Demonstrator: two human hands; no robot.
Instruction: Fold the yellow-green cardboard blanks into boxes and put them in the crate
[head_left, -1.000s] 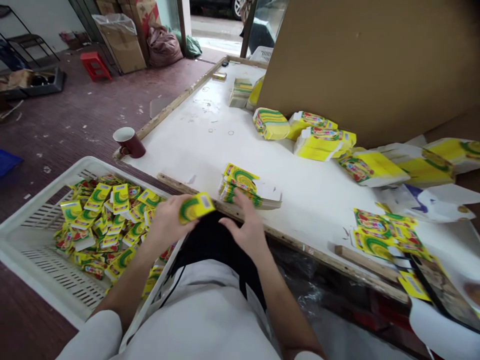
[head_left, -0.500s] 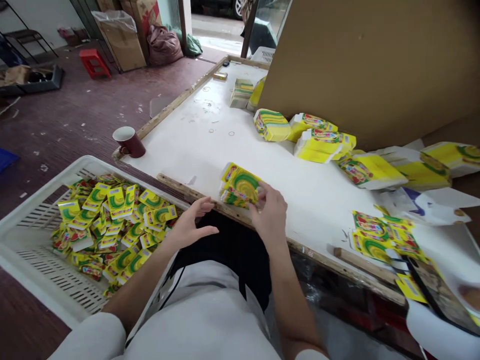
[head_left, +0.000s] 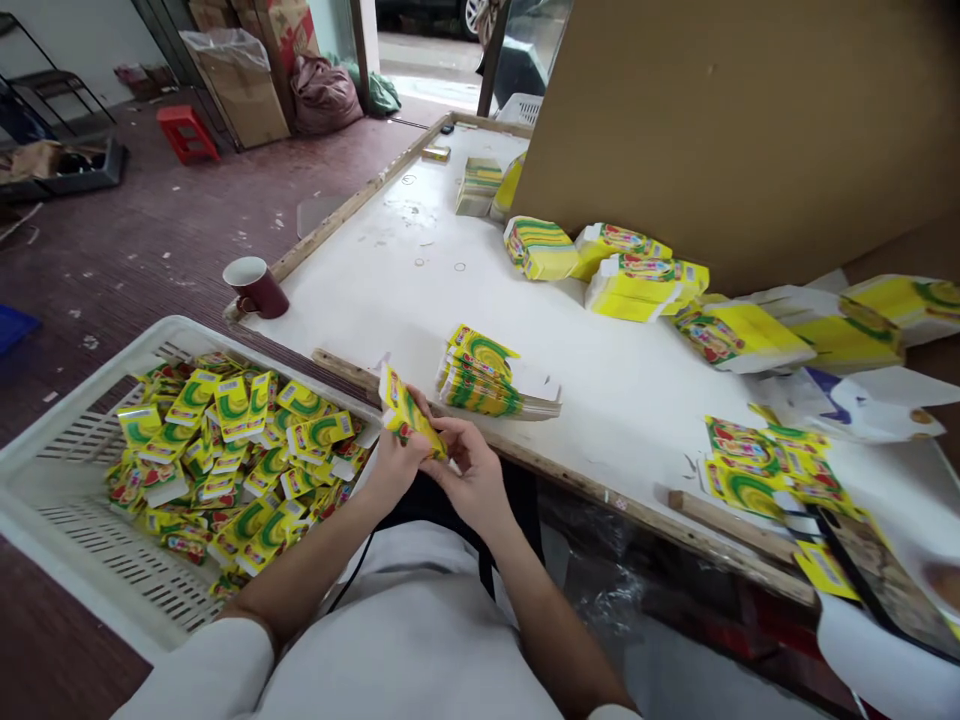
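A small yellow-and-green carton (head_left: 405, 412) is gripped by both hands just off the near edge of the white table (head_left: 390, 270), over the person's lap. The left hand (head_left: 391, 468) is closed about the carton's lower part from the left, and the right hand (head_left: 474, 482) is closed on the same end from the right, its fingers pinched at the lower corner. The carton is held tilted, with its upper end raised towards the table edge. On the table, just inside that near edge and close beyond the hands, a stack of flat cartons (head_left: 487, 378) is laid, touched by neither hand. At the table's near left corner a dark red mug (head_left: 255, 287) is set. Beside the table, to its left and lower, a white slatted crate (head_left: 52, 460) is placed, and many folded cartons (head_left: 232, 440) of the same print are heaped in it. Along the table's far side, bundles of flat cartons (head_left: 637, 280) are lined up in front of a large brown cardboard sheet (head_left: 750, 130). Near the table's right end, loose flat cartons (head_left: 765, 470) are spread close to the near edge
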